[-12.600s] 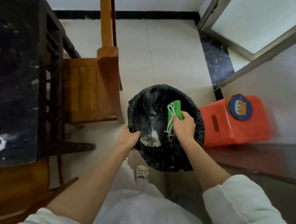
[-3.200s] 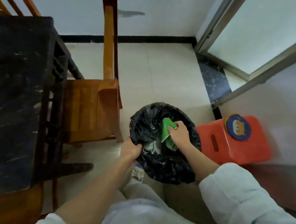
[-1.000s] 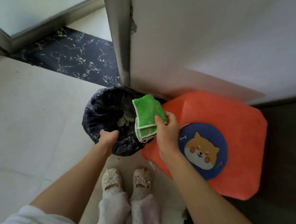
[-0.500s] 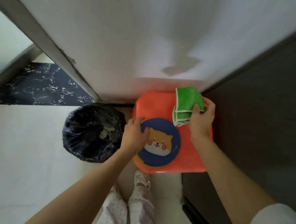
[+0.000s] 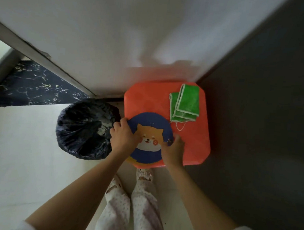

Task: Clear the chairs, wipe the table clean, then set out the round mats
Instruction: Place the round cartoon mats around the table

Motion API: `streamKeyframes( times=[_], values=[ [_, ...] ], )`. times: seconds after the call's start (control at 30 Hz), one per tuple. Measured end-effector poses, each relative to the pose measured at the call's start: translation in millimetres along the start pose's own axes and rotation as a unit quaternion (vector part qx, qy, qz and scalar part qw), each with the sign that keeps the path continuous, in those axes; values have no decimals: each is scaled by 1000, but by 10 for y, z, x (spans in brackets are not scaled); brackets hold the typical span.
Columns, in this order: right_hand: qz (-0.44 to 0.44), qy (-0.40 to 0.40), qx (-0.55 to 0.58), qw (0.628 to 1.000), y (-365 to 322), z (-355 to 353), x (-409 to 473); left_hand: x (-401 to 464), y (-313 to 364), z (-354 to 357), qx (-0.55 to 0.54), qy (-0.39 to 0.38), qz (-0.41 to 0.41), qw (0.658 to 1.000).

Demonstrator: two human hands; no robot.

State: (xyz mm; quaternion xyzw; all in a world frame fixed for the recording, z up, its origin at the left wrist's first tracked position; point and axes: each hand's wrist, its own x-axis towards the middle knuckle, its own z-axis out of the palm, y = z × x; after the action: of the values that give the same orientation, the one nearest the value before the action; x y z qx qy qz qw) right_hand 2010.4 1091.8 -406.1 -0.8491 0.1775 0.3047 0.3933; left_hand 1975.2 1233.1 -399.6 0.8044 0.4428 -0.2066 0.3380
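Observation:
A round blue mat with a cartoon dog [image 5: 151, 132] lies on the near left part of an orange plastic stool [image 5: 195, 142]; a yellow edge of another mat shows under it. My left hand [image 5: 123, 137] grips the mat's left rim with curled fingers. My right hand [image 5: 174, 149] holds its right rim, fingers curled at the edge. A folded green cloth [image 5: 185, 104] lies on the stool's far right corner, apart from both hands.
A bin lined with a black bag [image 5: 84, 126] stands on the pale floor just left of the stool. A white wall [image 5: 134, 33] rises behind, a dark panel [image 5: 264, 104] to the right. My legs and slippers [image 5: 134, 193] are below.
My right hand has let go of the green cloth on the stool and come to the mat's right rim. My left hand moved from the bin to the mat and now grips it.

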Motion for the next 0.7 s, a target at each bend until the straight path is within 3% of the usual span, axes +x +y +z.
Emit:
streamKeyframes(
  times=[0.1, 0.2, 0.4, 0.53, 0.7],
  values=[
    [37, -13, 11, 999, 37, 81, -46, 56, -185, -123, -118, -99, -84, 984],
    [88, -57, 43, 994, 53, 38, -141, -77, -290, -223, -280, -195, -163, 926],
    [95, -159, 46, 982, -262, -298, -809, -790, -486, -718, -402, -267, -126, 867],
    [52, -218, 106, 969, -661, -292, -1329, -1298, -589, -1360, -464, -275, -81, 838],
    [-28, -306, 103, 946, -1242, -42, -2088, -2104, -921, -2200, -581, -186, -51, 791]
  ],
)
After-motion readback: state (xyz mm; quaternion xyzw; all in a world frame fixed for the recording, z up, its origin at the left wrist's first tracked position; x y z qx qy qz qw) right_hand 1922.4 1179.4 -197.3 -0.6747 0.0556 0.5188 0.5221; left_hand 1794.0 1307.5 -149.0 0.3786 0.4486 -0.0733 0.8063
